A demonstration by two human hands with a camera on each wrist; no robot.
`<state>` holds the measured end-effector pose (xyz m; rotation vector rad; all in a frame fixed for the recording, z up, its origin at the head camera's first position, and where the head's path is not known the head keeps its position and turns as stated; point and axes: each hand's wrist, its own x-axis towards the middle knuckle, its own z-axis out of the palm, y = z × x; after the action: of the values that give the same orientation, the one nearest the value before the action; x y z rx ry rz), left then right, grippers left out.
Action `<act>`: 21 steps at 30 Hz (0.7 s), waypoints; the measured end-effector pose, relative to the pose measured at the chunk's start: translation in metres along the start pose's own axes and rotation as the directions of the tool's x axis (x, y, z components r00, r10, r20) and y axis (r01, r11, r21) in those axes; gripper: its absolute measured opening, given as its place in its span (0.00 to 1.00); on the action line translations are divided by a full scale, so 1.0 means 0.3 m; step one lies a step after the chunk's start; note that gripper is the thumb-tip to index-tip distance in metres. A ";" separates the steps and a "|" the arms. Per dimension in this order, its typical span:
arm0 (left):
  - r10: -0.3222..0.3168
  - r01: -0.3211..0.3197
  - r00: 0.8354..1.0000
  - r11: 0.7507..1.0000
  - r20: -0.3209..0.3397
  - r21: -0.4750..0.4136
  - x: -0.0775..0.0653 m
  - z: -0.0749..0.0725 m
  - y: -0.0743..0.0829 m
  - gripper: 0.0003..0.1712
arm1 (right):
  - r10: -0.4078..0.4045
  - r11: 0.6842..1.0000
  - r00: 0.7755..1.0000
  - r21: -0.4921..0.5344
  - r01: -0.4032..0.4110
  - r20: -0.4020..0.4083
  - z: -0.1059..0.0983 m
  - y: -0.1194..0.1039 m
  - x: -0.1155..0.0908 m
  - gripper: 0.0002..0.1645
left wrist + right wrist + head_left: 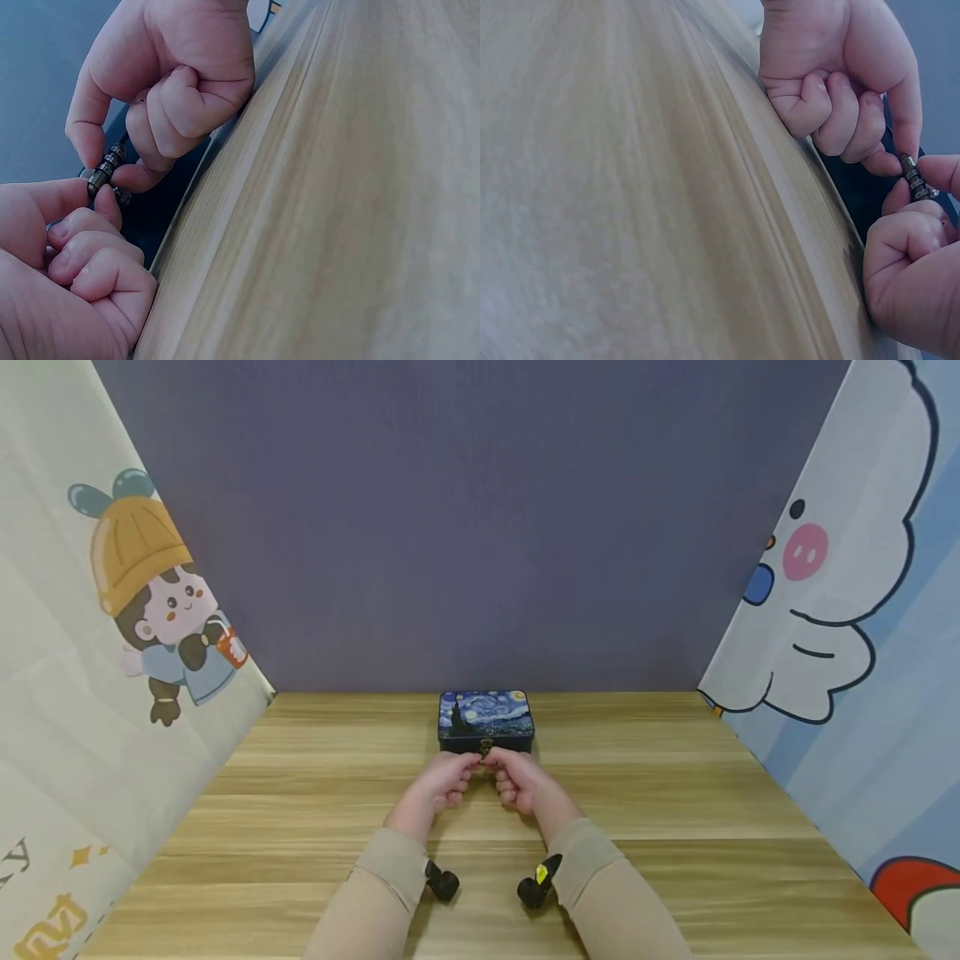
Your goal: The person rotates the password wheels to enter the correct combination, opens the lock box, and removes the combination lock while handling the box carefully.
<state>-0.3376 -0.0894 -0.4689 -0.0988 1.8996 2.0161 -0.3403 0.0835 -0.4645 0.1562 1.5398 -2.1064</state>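
Observation:
A small tin box [487,714] with a starry night picture on its lid stands closed at the back of the wooden table. At its front hangs a small dark combination padlock [106,169] with ringed number dials, near a metal clasp [487,744]. My left hand [447,777] pinches one end of the padlock between thumb and forefinger, its other fingers curled in. From the other side, my right hand [519,779] pinches the padlock in the same way. Fingertips cover part of the lock, and the digits are too small to read.
The wooden table [300,827] runs back to a dark grey panel [480,527]. Printed cloths hang at both sides, a cartoon child [172,602] on the left and a white cartoon figure [832,560] on the right. A small black camera sits at each wrist.

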 end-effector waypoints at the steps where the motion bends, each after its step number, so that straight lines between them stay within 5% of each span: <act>1: 0.000 0.000 1.000 1.000 0.000 -0.002 0.000 0.000 0.000 0.14 | 0.001 1.000 1.000 0.001 -0.001 0.001 0.000 -0.001 -0.001 0.09; 21: 0.004 -0.004 1.000 1.000 -0.007 -0.010 -0.033 0.020 0.014 0.14 | 0.016 1.000 0.999 0.015 -0.017 0.027 -0.004 -0.005 -0.022 0.10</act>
<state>-0.3284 -0.0857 -0.4614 -0.1044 1.8951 2.0306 -0.3356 0.0870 -0.4611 0.1447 1.5027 -2.0991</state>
